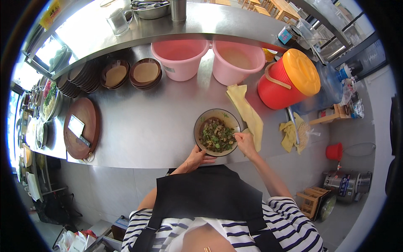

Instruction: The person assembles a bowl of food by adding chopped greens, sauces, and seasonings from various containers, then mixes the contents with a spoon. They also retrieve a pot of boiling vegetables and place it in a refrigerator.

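Observation:
A pale bowl with a dark rim (198,125) stands on the steel counter in front of me. In it lies a dark mix of chopped food (217,134) with green herb leaves on top. My left hand (195,159) steadies the bowl at its near left edge, thumb against the outer wall and fingers beneath. Over the right rim, my right hand (246,144) pinches what appears to be a utensil; its lower end is hidden. A folded yellow cloth (248,110) lies just beyond that hand, close beside the bowl.
Two pink buckets (181,67) stand at the back under a steel shelf (201,23). To their right is a red drink cooler with a yellow lid (283,82). Stacked brown bowls (145,74) stand back left. A cleaver (77,127) rests on a round chopping board (91,110) at left.

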`<action>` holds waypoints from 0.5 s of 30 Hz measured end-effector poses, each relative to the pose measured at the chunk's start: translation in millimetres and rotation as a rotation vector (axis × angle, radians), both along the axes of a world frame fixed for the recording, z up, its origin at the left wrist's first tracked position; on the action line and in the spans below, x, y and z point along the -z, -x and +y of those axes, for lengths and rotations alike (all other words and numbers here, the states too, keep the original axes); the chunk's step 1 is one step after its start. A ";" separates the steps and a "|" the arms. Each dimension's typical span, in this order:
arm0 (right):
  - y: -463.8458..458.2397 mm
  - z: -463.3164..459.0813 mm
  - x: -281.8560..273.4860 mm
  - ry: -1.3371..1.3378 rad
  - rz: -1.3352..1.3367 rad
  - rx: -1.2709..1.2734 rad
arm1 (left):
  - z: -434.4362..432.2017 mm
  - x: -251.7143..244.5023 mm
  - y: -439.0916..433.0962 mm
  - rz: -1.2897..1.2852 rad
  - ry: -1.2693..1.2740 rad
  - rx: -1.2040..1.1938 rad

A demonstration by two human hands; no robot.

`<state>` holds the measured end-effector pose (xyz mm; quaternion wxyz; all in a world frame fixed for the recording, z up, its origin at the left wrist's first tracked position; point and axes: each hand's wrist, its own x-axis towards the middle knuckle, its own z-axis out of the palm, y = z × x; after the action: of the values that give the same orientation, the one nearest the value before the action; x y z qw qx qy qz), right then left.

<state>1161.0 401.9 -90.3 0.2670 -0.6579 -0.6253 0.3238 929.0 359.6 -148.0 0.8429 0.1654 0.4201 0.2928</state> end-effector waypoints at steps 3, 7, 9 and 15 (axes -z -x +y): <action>3.6 -15.0 -37.1 -0.168 -0.230 -0.101 | -5.8 -2.0 7.6 0.012 -0.055 0.100; 21.8 -33.1 -54.2 -0.202 -0.479 -0.291 | 7.5 3.3 14.4 0.202 -0.093 -0.029; 36.6 -30.8 -44.5 -0.227 -0.562 -0.350 | 18.4 5.4 16.4 0.304 -0.234 -0.048; 19.7 -0.8 -44.0 -0.306 -0.530 -0.380 | 9.6 1.3 16.1 0.164 -0.112 -0.037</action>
<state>1141.4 401.2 -46.3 0.1259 -0.5434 -0.8253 0.0885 912.8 369.2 -149.3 0.7896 0.2281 0.4734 0.3168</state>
